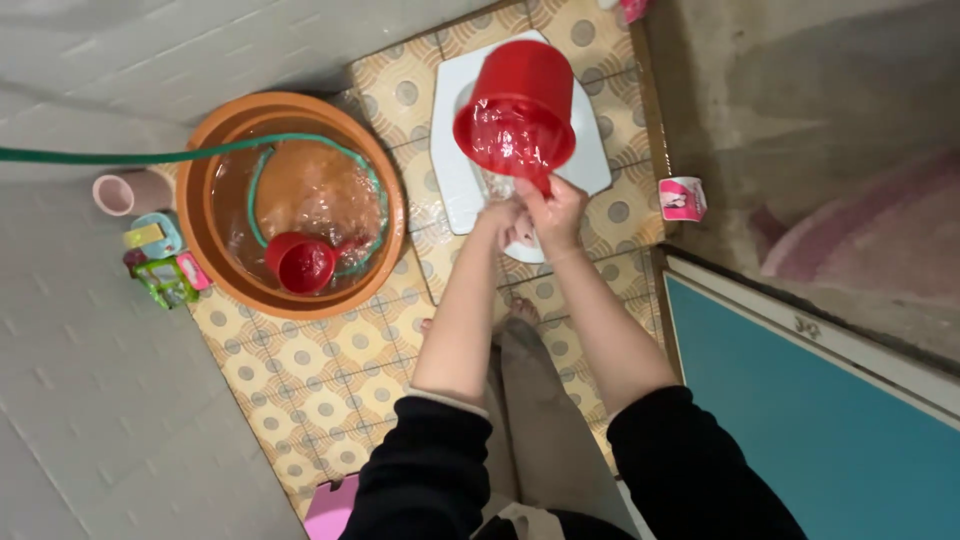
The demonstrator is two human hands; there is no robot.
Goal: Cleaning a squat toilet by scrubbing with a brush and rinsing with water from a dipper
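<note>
Red bucket (520, 105) — orange basin (205, 160) — yellow dotted floor tiles (320, 375).

The red plastic bucket (518, 105) is held tilted, its open mouth turned toward the camera and down, water glistening inside its translucent wall. It hangs above the white squat pan (450, 150), gripped at its lower rim.

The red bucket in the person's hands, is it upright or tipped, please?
Tipped: the red bucket shows its open mouth to the camera, its water slanting inside.
</note>
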